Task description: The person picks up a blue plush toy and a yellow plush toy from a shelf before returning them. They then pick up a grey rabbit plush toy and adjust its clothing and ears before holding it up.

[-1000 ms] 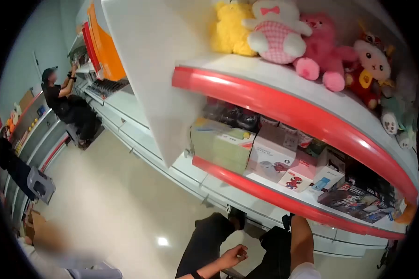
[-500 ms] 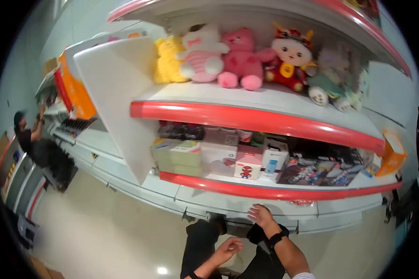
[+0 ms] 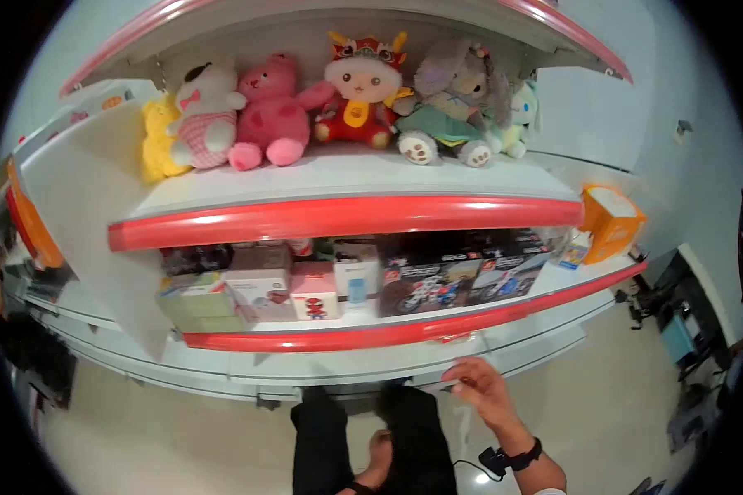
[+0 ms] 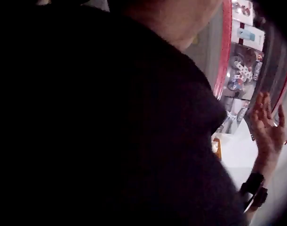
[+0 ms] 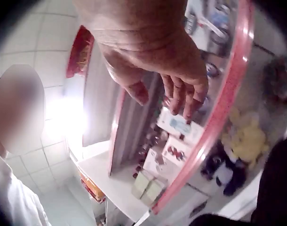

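My right hand (image 3: 483,392) is raised before the lower shelf (image 3: 363,337), fingers loosely bent and nothing in them. The right wrist view shows the same hand (image 5: 157,61) with thumb and fingers apart, overlapping the boxes behind. Low between my thighs, my left hand (image 3: 380,454) hangs idle and partly hidden. Toy motorcycle boxes (image 3: 429,285) are closest to my right hand on that shelf. Left of them stand a white box with a blue picture (image 3: 356,276), a pink box with a red figure (image 3: 314,293) and a pale green box (image 3: 202,305).
Plush toys, including a pink bear (image 3: 272,111) and a dragon-hat doll (image 3: 359,91), sit on the upper shelf (image 3: 347,177). An orange box (image 3: 611,223) is at the right end. A white side panel (image 3: 95,214) stands left. Red edging (image 3: 347,221) runs along the shelf front.
The head view has swung right, so the shelf now faces me and the distant person has slid to the left edge. My right hand has come up; my left sits lower between the legs.
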